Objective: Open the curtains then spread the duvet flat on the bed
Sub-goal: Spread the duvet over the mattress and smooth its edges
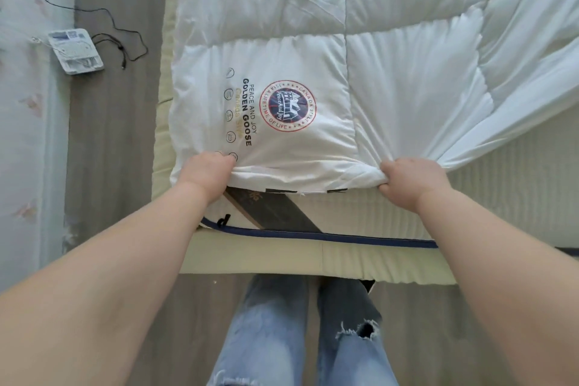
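1. The left hand (208, 174) and right hand (407, 180) are gripping the near edge of the white duvet (391, 72), each fist clamped on bunched fabric, the two hands well apart.
2. The duvet is lying over the bed (376, 257), its near left corner sitting close to the bed's near left corner.
3. A round badge (287, 105) is reading "CANADA STYLE" and "A LIFETIME OF LIFE".
4. Beside it, print (249, 113) is reading "PEACE AND JOY GOLDEN GOOSE".
5. The right side is lying rumpled, uncovering the mattress.
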Motion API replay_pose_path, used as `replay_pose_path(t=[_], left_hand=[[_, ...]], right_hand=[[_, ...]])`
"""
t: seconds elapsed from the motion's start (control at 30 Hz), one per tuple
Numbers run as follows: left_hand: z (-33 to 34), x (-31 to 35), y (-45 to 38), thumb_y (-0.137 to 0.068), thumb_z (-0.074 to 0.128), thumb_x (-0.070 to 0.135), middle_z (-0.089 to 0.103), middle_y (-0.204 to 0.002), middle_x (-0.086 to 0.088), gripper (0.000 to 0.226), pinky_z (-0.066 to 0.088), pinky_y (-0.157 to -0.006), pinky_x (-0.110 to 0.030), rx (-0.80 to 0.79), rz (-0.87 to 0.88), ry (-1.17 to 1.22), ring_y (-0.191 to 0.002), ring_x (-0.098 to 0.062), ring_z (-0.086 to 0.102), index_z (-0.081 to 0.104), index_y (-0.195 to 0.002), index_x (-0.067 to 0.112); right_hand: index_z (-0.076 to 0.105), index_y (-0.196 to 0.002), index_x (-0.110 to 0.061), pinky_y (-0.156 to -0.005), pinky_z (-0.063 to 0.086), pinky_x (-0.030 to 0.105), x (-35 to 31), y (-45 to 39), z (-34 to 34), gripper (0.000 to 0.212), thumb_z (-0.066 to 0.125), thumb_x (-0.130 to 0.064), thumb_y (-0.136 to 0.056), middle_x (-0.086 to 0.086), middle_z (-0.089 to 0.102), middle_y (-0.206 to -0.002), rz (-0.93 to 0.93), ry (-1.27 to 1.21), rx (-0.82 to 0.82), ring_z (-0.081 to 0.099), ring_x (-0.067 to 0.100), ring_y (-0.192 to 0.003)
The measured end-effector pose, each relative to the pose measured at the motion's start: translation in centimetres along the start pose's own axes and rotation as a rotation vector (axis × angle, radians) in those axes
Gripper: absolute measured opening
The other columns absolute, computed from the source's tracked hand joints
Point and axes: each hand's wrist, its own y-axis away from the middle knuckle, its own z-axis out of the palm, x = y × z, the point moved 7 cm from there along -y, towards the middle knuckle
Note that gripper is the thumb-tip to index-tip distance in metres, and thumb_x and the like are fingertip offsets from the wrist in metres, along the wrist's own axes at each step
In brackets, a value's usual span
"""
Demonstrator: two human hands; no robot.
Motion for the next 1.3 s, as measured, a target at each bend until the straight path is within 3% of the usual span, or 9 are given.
replay_pose_path(t=[0.17, 0.33, 0.6, 0.77, 0.87, 0.97, 1.1, 1.2, 1.3], left_hand=[[1.3, -1.5, 1.0, -0.086, 0.041, 0.005, 0.054, -0.091, 0.001, 0.031, 0.044, -0.067, -0.033, -0.150, -0.008, -0.031, -0.089, -0.025, 0.058, 0.057, -0.105, 0.023], [2.9, -1.6, 1.5, -0.083, 0.044, 0.004, 0.052, -0.087, 0.005, 0.033, 0.047, -0.069, -0.034, -0.307, -0.028, -0.105, -0.081, -0.022, 0.052, 0.061, -0.103, 0.025], [5.2, -1.4, 3.1, -0.081, 0.054, 0.002, 0.063, -0.110, 0.003, 0.039, 0.050, -0.070, -0.034, -0.502, -0.066, -0.243, -0.100, -0.023, 0.063, 0.065, -0.114, 0.021], [5.8, 1.1, 4.7, -0.086, 0.053, 0.016, 0.043, -0.139, -0.010, 0.052, 0.045, -0.094, -0.040, -0.632, -0.076, -0.368, -0.124, -0.029, 0.047, 0.050, -0.137, 0.015], [5.5, 4.6, 5.6, -0.082, 0.051, 0.017, 0.057, -0.123, -0.003, 0.044, 0.050, -0.092, -0.040, -0.765, -0.058, -0.319, -0.113, -0.026, 0.058, 0.060, -0.125, 0.018], [3.4, 10.4, 4.3, -0.083, 0.047, 0.018, 0.061, -0.097, 0.002, 0.023, 0.053, -0.080, -0.035, -0.641, -0.013, -0.118, -0.090, -0.024, 0.060, 0.064, -0.098, 0.022], [-1.9, 22.4, 0.7, -0.085, 0.045, 0.031, 0.063, -0.089, 0.003, 0.011, 0.041, -0.063, -0.030, -0.254, 0.081, 0.180, -0.080, -0.023, 0.057, 0.056, -0.083, 0.028], [-6.2, 33.3, -1.6, -0.084, 0.050, 0.034, 0.058, -0.105, -0.001, 0.021, 0.046, -0.073, -0.035, -0.006, 0.230, 0.305, -0.097, -0.027, 0.057, 0.055, -0.103, 0.026], [-9.5, 41.6, -4.2, -0.078, 0.059, 0.040, 0.044, -0.133, -0.002, 0.053, 0.044, -0.092, -0.039, 0.103, 0.225, 0.351, -0.120, -0.028, 0.044, 0.046, -0.128, 0.027]], right_hand=[[0.056, -0.100, -0.032, -0.070, 0.039, 0.033, -1.8, 0.7, 2.1, 0.022, 0.041, -0.045, -0.091, -0.004, 0.062, -0.102, -0.028, 0.003, -0.098, 0.061, 0.023, -0.102], [0.057, -0.109, -0.031, -0.072, 0.040, 0.034, -3.4, 2.0, 4.0, 0.027, 0.041, -0.045, -0.093, -0.002, 0.061, -0.108, -0.048, -0.009, -0.166, 0.060, 0.023, -0.106], [0.054, -0.119, -0.027, -0.076, 0.035, 0.036, -6.2, 3.8, 5.9, 0.029, 0.042, -0.039, -0.095, 0.002, 0.059, -0.119, -0.084, -0.036, -0.238, 0.057, 0.026, -0.112], [0.041, -0.139, -0.021, -0.099, 0.039, 0.042, -6.9, 3.9, 8.0, 0.050, 0.052, -0.029, -0.091, 0.009, 0.047, -0.139, -0.101, 0.032, -0.406, 0.046, 0.029, -0.128], [0.041, -0.139, -0.019, -0.100, 0.043, 0.043, -6.8, 3.1, 8.1, 0.058, 0.058, -0.037, -0.087, 0.008, 0.048, -0.137, -0.175, -0.029, -0.488, 0.049, 0.030, -0.126], [0.056, -0.120, -0.018, -0.087, 0.048, 0.038, -5.9, 2.2, 5.9, 0.043, 0.053, -0.047, -0.089, 0.004, 0.059, -0.118, -0.281, -0.270, -0.514, 0.058, 0.029, -0.104], [0.057, -0.117, -0.017, -0.090, 0.047, 0.040, 1.6, 2.3, 1.6, 0.027, 0.049, -0.028, -0.093, 0.007, 0.058, -0.114, -0.282, -0.473, -0.112, 0.055, 0.030, -0.106], [0.057, -0.117, -0.016, -0.090, 0.044, 0.041, 11.1, 4.6, 1.3, 0.027, 0.052, -0.020, -0.090, 0.007, 0.056, -0.114, -0.171, -0.461, 0.179, 0.051, 0.030, -0.106], [0.054, -0.122, -0.017, -0.092, 0.041, 0.038, 19.3, 6.6, 3.1, 0.036, 0.053, -0.018, -0.087, 0.007, 0.051, -0.119, -0.108, -0.332, 0.194, 0.047, 0.030, -0.111]])
